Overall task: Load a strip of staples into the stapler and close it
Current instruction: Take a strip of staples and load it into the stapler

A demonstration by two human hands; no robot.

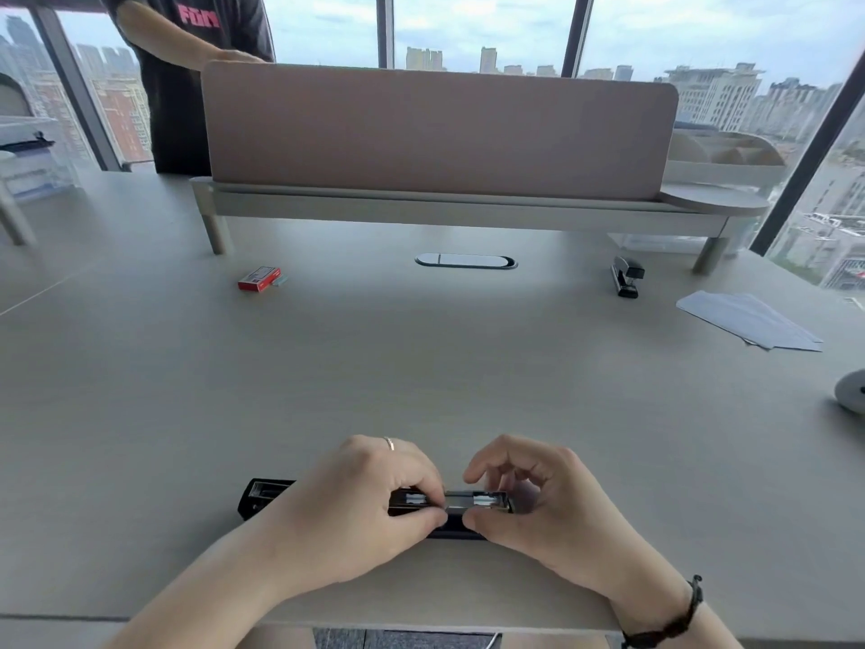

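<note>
Stapler (267, 496) – lies opened flat at near desk (421, 367) edge, metal channel up | left hand (365, 503) – thumb and fingers pinched on channel's middle | right hand (538, 503) – thumb and forefinger nipping the channel's right part, other fingers curled | staple box (259, 279) far left, well apart | second stapler (626, 276) far right.

Stapler (269, 496) middle — hidden under left hand (355, 501).

A high-rise office: a pale worktop (421, 367) with a pink divider screen (440, 133) at 12 o'clock, tall windows (482, 30) showing city towers beyond.
</note>
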